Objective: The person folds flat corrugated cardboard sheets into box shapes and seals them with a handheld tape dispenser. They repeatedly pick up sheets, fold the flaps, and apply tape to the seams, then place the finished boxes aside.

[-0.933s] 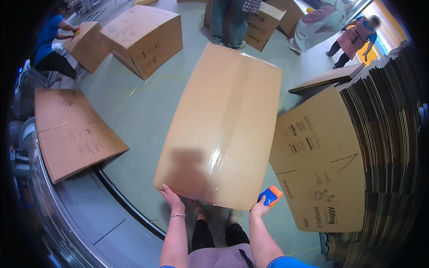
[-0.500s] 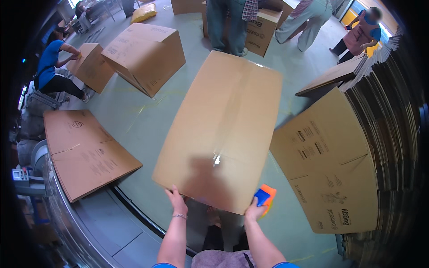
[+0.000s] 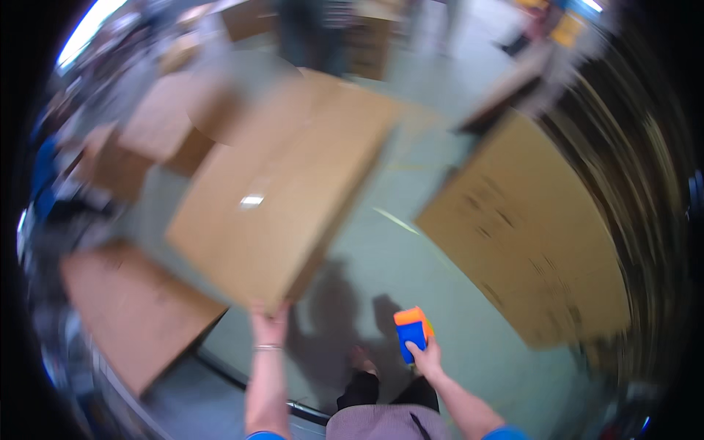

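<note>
Own legs: dark trousers and feet stand on the grey-green floor, right below the box's near edge.
Left hand: the left hand grips the near corner of the large cardboard box; its fingers look closed on the edge, though motion blur hides the detail.
Right hand: the right hand is off the box, its fingers wrapped around an orange and blue tape dispenser, held low beside the legs.
Box position: raised and tilted, its long side running up and to the left, with a shiny taped strip on the upper face.
Handling advice: one hand on a corner gives little control of so wide a box; I would keep the grip at the edge and swing it slowly.
Left edge: a flat cardboard sheet lies just left of the left forearm, with a dark curved rail along its near side.
Right edge: a big printed carton panel leans near, backed by a stack of flat cartons.
Open room: bare floor between box and panel looks the freest lane.
Far end: more boxes and people show only as blur.
</note>
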A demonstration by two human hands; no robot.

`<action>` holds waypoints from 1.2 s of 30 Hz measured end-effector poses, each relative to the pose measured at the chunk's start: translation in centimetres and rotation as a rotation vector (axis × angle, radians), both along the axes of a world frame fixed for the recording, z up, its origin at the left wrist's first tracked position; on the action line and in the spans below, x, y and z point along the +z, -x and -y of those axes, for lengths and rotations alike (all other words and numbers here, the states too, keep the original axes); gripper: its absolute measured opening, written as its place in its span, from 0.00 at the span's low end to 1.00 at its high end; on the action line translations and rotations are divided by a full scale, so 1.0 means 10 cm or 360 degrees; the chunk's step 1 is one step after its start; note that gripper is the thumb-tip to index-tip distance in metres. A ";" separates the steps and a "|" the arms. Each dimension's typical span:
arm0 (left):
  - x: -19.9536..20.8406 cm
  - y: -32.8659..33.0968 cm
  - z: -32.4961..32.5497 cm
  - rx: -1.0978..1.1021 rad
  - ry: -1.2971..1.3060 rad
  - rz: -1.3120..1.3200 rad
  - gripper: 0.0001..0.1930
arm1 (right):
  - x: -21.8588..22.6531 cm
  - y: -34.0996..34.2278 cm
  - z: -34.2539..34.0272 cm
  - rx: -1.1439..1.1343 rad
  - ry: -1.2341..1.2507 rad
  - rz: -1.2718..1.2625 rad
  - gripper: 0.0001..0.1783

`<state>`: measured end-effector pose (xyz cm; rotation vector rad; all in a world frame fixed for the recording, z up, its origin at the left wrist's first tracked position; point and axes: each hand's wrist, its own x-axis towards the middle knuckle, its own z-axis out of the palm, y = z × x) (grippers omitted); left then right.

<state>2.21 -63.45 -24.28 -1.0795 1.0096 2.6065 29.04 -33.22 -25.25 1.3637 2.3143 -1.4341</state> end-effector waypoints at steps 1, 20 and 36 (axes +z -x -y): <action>0.02 0.39 0.34 -0.0093 0.0174 -0.0066 0.24 | -0.05 -0.18 -0.14 -0.0068 0.0024 0.0018 0.33; 0.65 -1.03 -5.29 -0.2556 0.1583 -0.2049 0.12 | 0.76 -3.68 -1.46 -0.0543 0.0456 0.0738 0.40; 1.27 -3.09 -9.06 -0.2448 0.3061 -0.2923 0.45 | 1.05 -4.76 -2.40 -0.1198 0.0921 0.0138 0.34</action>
